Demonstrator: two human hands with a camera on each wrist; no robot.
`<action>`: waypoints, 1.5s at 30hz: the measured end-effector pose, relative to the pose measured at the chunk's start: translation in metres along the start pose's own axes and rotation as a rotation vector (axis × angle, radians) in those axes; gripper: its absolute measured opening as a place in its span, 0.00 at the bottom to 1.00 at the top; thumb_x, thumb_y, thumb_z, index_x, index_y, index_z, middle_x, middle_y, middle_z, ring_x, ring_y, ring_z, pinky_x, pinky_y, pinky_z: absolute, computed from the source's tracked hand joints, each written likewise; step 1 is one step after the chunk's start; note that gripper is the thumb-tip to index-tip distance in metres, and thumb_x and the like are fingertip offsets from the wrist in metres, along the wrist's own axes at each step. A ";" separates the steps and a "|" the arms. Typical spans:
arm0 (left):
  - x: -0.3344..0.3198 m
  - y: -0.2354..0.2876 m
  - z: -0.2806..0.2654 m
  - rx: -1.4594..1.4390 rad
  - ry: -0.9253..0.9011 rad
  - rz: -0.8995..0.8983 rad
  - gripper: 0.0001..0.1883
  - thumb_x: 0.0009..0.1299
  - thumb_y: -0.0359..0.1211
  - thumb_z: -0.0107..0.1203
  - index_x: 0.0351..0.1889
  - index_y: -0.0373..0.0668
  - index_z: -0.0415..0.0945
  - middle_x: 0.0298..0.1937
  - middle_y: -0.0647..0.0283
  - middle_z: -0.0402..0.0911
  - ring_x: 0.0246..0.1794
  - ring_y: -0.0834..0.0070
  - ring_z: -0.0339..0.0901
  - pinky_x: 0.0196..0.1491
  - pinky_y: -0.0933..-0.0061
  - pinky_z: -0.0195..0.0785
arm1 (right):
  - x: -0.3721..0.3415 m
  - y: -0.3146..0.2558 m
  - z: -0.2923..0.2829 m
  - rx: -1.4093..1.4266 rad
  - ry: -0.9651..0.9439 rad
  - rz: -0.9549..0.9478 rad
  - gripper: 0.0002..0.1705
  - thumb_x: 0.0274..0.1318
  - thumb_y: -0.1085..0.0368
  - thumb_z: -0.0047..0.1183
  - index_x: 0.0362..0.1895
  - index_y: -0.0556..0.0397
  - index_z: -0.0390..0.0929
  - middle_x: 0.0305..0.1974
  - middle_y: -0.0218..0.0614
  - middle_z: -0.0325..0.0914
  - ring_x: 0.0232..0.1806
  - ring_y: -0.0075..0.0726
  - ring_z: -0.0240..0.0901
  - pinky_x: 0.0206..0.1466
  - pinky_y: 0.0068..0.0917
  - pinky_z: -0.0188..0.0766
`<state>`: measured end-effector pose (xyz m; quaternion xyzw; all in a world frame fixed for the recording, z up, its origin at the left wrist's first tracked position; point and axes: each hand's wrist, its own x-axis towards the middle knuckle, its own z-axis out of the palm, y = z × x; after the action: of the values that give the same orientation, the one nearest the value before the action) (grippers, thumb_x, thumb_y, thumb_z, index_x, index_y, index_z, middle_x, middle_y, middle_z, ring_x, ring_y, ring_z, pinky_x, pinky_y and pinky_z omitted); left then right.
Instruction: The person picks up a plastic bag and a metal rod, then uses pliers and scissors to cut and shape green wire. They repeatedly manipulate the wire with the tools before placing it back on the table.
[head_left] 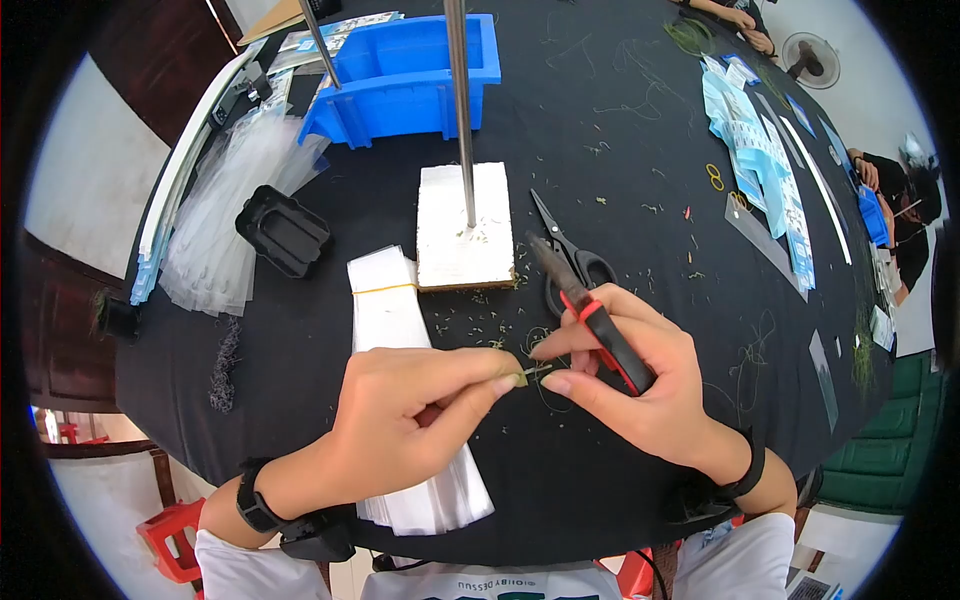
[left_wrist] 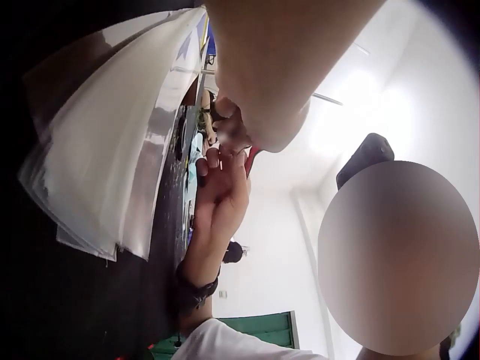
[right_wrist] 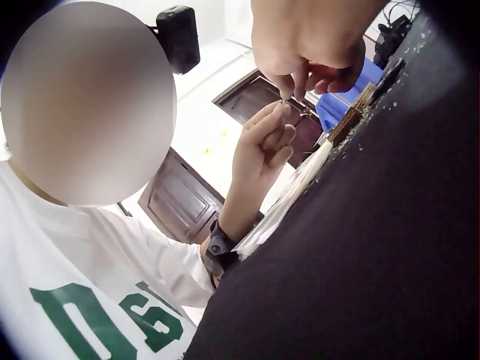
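The left hand (head_left: 415, 415) pinches a small greenish piece (head_left: 520, 380) between 2 fingers, above the black bench (head_left: 590, 500). The right hand (head_left: 650, 385) holds red-and-black pliers (head_left: 610, 338), its thumb and forefinger tips parted just beside the piece. Scissors (head_left: 563, 240) lie beyond, near a white block (head_left: 460, 245); 1 yellow band (head_left: 384, 289) wraps the bags (head_left: 388, 325).

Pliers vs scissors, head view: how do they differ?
Place: the pliers are held in the right hand; the scissors lie on the black table.
Handles: the pliers have red-and-black grips; the scissors have black finger loops.
Shared: both working ends point toward the upper left of the head view.
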<state>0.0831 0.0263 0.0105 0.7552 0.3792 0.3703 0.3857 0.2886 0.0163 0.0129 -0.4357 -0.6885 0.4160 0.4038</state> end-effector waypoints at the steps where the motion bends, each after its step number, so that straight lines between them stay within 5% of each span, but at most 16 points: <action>1: 0.000 0.000 0.000 0.017 -0.007 0.045 0.04 0.60 0.24 0.56 0.32 0.37 0.80 0.15 0.67 0.71 0.11 0.87 0.62 0.15 0.84 0.50 | 0.000 0.000 0.000 -0.020 -0.005 -0.026 0.10 0.44 0.70 0.61 0.35 0.57 0.79 0.35 0.33 0.71 0.27 0.20 0.67 0.29 0.18 0.62; 6: 0.000 -0.003 0.003 0.070 0.016 0.201 0.05 0.57 0.23 0.58 0.32 0.37 0.80 0.13 0.66 0.69 0.09 0.83 0.60 0.14 0.82 0.49 | 0.000 0.001 0.001 -0.145 0.022 -0.218 0.10 0.40 0.73 0.61 0.32 0.58 0.79 0.36 0.39 0.72 0.29 0.30 0.71 0.32 0.22 0.66; 12: 0.001 0.004 -0.001 0.067 0.002 0.151 0.09 0.55 0.24 0.60 0.34 0.39 0.80 0.08 0.70 0.61 0.08 0.86 0.56 0.14 0.83 0.45 | 0.000 -0.006 -0.003 -0.289 0.037 -0.342 0.12 0.36 0.75 0.63 0.31 0.61 0.78 0.36 0.43 0.72 0.30 0.36 0.72 0.31 0.24 0.68; 21: -0.002 0.005 0.000 0.047 0.018 0.164 0.09 0.54 0.23 0.61 0.34 0.39 0.80 0.11 0.68 0.65 0.10 0.81 0.61 0.15 0.80 0.51 | -0.002 -0.002 -0.001 -0.329 0.024 -0.443 0.14 0.28 0.74 0.63 0.27 0.62 0.75 0.36 0.45 0.72 0.31 0.40 0.72 0.31 0.26 0.69; 27: -0.004 0.000 0.003 0.048 0.030 0.108 0.05 0.56 0.25 0.61 0.30 0.38 0.79 0.09 0.73 0.60 0.09 0.89 0.54 0.14 0.84 0.44 | -0.001 -0.001 0.007 -0.298 0.069 -0.325 0.14 0.31 0.75 0.63 0.30 0.60 0.77 0.36 0.43 0.72 0.30 0.39 0.72 0.31 0.26 0.69; 30: -0.005 0.002 0.004 0.008 0.027 0.048 0.04 0.57 0.24 0.59 0.29 0.41 0.77 0.10 0.70 0.56 0.09 0.82 0.55 0.15 0.78 0.47 | -0.002 -0.002 0.006 -0.332 0.042 -0.352 0.14 0.35 0.74 0.63 0.32 0.60 0.77 0.36 0.43 0.72 0.30 0.39 0.72 0.31 0.26 0.69; 36: -0.007 -0.002 0.003 -0.093 -0.050 -0.104 0.03 0.59 0.24 0.58 0.30 0.39 0.76 0.10 0.72 0.56 0.11 0.88 0.54 0.16 0.81 0.46 | -0.002 0.003 0.009 -0.295 0.074 -0.301 0.12 0.39 0.73 0.62 0.32 0.61 0.77 0.37 0.42 0.72 0.30 0.39 0.72 0.32 0.27 0.68; 40: -0.003 -0.001 0.001 -0.207 0.225 -0.218 0.03 0.64 0.25 0.55 0.33 0.34 0.76 0.16 0.79 0.63 0.16 0.96 0.52 0.19 0.88 0.40 | -0.002 0.003 0.012 -0.441 0.103 -0.084 0.08 0.45 0.70 0.58 0.30 0.60 0.75 0.35 0.40 0.71 0.32 0.42 0.71 0.34 0.30 0.67; 45: 0.001 -0.003 -0.003 -0.365 0.286 -0.229 0.04 0.65 0.24 0.54 0.34 0.32 0.76 0.15 0.77 0.61 0.17 0.94 0.53 0.20 0.88 0.46 | -0.007 0.001 0.022 -0.680 -0.051 -0.127 0.10 0.43 0.67 0.60 0.28 0.58 0.74 0.38 0.42 0.69 0.36 0.44 0.68 0.36 0.33 0.67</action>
<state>0.0801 0.0295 0.0097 0.5652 0.4397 0.4895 0.4976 0.2710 0.0055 0.0038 -0.4913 -0.8232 0.1474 0.2433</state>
